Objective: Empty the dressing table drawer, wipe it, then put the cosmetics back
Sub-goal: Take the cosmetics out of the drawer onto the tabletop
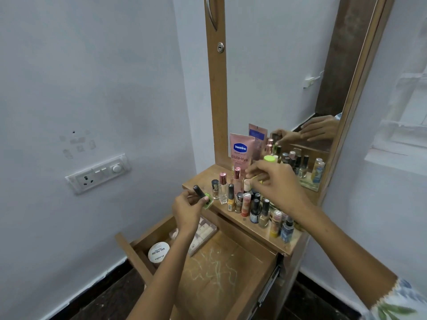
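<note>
The open drawer (215, 273) at lower centre still holds items. The left hand (188, 210) pinches a green polish bottle (204, 198); the right hand (275, 183) pinches something small, unclear what. Best set each upright, clear of the shelf (203, 179) edge.

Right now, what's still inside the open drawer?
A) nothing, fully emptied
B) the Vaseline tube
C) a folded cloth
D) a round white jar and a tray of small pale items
D: the open drawer still holds a round white jar at its left end and a tray of small pale items partly hidden under the left hand; the Vaseline tube stands up on the tabletop.
</note>
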The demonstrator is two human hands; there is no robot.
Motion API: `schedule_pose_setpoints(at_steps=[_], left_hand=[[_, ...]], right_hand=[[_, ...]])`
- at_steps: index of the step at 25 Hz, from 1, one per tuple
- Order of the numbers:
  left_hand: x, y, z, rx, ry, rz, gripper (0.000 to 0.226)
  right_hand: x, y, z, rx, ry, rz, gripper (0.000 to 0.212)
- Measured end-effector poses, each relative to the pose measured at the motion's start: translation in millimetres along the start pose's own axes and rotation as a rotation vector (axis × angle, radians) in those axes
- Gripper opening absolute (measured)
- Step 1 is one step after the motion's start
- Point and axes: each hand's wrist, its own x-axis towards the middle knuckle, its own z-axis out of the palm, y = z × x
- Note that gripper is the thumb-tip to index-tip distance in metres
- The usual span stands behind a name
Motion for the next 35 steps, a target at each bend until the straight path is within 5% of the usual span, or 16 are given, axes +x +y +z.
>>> schedule_pose_setpoints(at_steps=[10,20,26,29,32,35], left_hand=[[-7.8,-9.6,39.8,-0.038,0.063,-0.035,0.023],[-15.0,-3.3,54.7,-0.105,0.088,-0.117,0.056],[-23.0,-2.5,55.5,-0.165,0.073,-0.087,0.053],[-26.7,-16.5,29.4,-0.031,0.062,0.052,0.032],[-23.5,-47.6,-21.1,0.469,-0.092,0.149,0.026],[-24.0,-68.0,-69.4,0.895,-0.274,0.051,0.018]], right_hand=[[-74.1,-6.8,33.8,0.156,0.134,-0.094,0.026],[-93.6,4.4,61.6,0.197,0.068,0.027,0.032],[-98.8,9.0,66.2,0.161,0.067,0.054,0.030],[-103.5,9.9,72.7,0.185,0.028,0.068,0.033],[-111.9,13.3,91.5,0.263,-0.070,0.124,0.031],[-118.8,16.6,122.4,0.255,-0.173,0.162,0.027]])
